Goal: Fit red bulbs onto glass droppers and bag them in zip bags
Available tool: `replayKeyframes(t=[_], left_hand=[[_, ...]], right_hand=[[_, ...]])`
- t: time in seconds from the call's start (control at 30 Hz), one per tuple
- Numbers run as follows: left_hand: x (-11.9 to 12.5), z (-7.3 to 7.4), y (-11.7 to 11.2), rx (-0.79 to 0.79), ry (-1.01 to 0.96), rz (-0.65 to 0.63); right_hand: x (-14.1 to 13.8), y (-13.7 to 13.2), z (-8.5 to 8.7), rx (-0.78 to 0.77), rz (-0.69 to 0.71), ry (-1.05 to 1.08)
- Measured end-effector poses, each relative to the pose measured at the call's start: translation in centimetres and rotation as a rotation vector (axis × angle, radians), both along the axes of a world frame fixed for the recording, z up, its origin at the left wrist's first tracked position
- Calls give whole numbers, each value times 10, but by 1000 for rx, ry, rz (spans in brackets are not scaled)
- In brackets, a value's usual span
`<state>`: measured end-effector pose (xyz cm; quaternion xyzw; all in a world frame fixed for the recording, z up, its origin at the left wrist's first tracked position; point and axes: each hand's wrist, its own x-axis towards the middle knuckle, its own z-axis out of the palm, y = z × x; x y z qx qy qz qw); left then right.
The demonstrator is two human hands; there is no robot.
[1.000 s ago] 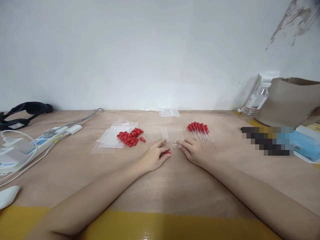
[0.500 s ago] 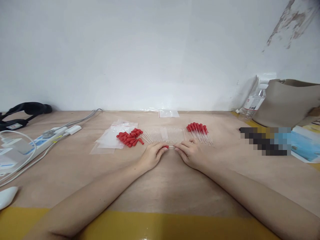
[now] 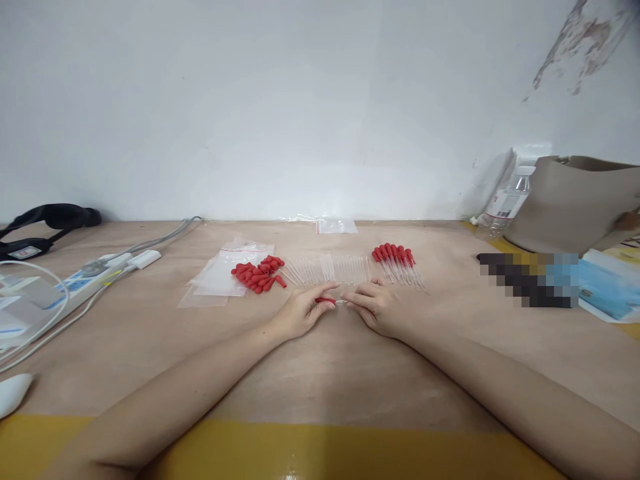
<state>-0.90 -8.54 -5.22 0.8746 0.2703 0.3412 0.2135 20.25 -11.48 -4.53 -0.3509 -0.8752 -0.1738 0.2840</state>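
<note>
My left hand has its thumb against a red rubber bulb, and its index finger is raised a little off it. A thin clear dropper tube meets the bulb's right end. My right hand pinches the tube's other end between thumb and fingers. Behind the hands lies a row of clear dropper tubes. Loose red rubber bulbs are heaped to the left. On the right, several droppers with red bulbs fitted lie side by side.
Clear plastic bags lie under and beside the bulb heap; a small bag is by the wall. At left are a power strip with cables and a black strap-like object. A bottle and a grey-brown container stand at right.
My left index finger has lifted away from the thumb, so more of the red bulb shows. The bulb and tube have come slightly nearer to me. My right hand keeps its pinch.
</note>
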Motion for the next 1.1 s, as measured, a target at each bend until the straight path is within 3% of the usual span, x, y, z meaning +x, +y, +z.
replayKeyframes(t=[0.17, 0.43, 0.63, 0.83, 1.1], left_hand=[[0, 1, -2, -47, 9, -39], [2, -1, -1, -35, 29, 10], [1, -3, 1, 12, 3, 41], [1, -5, 3, -70, 16, -32], [3, -4, 1, -60, 62, -27]], right_hand=[[1, 2, -1, 14, 20, -38], [-3, 5, -13, -14, -31, -9], [-7, -1, -6, -59, -65, 16], [-6, -5, 8, -98, -14, -44], [-11, 2, -4, -238, 52, 41]])
